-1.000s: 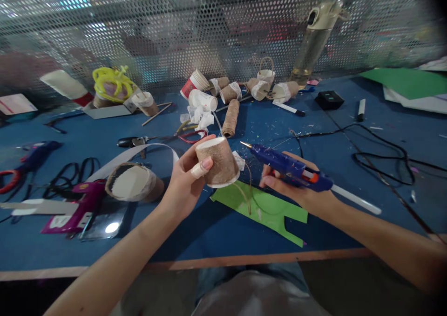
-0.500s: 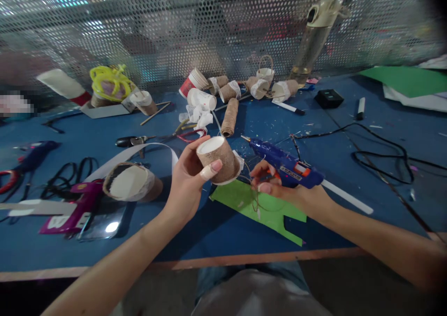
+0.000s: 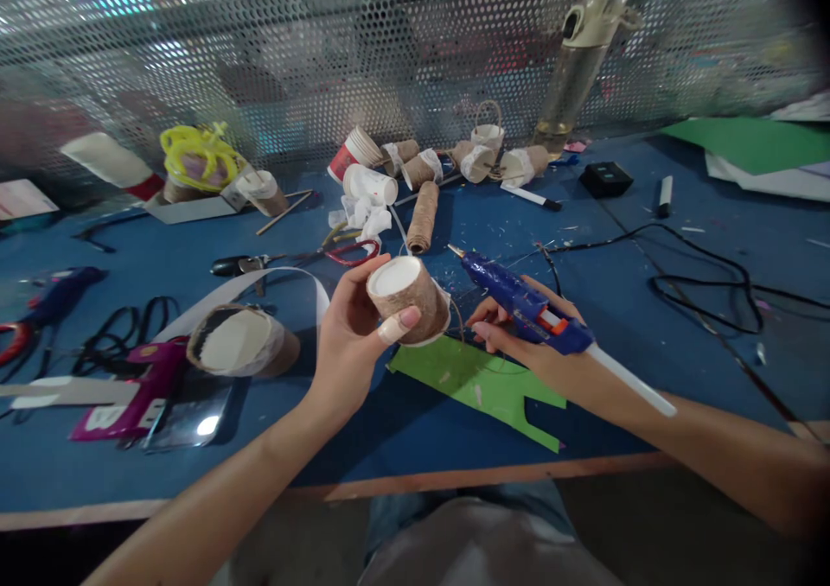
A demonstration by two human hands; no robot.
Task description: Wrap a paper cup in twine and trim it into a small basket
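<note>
My left hand (image 3: pixel 354 335) is wrapped round a paper cup (image 3: pixel 415 296) covered in brown twine, thumb across its side. The cup is tilted, its white round end facing up and towards me, and a white trim shows at its other end. My right hand (image 3: pixel 512 327) is closed round the handle of a blue hot glue gun (image 3: pixel 512 296), whose nozzle points left towards the cup. A white glue stick (image 3: pixel 632 381) juts from the gun's back, over my forearm. A thin strand of twine (image 3: pixel 458 314) runs from the cup towards my right fingertips; whether they pinch it is unclear.
Green paper (image 3: pixel 480 387) lies below my hands. To the left are another wrapped cup (image 3: pixel 282 353), a purple glue gun (image 3: pixel 159 378) and a phone (image 3: pixel 191 417). Behind lie a twine roll (image 3: pixel 424 214), scissors (image 3: pixel 354 253), several small cups and a tall bottle (image 3: pixel 577 76). A black cable (image 3: pixel 687 257) trails right.
The blue glue gun has turned and risen, its glue stick now crossing over my right forearm. The twine loop that hung below my right fingers shows less. My left hand keeps the cup almost still.
</note>
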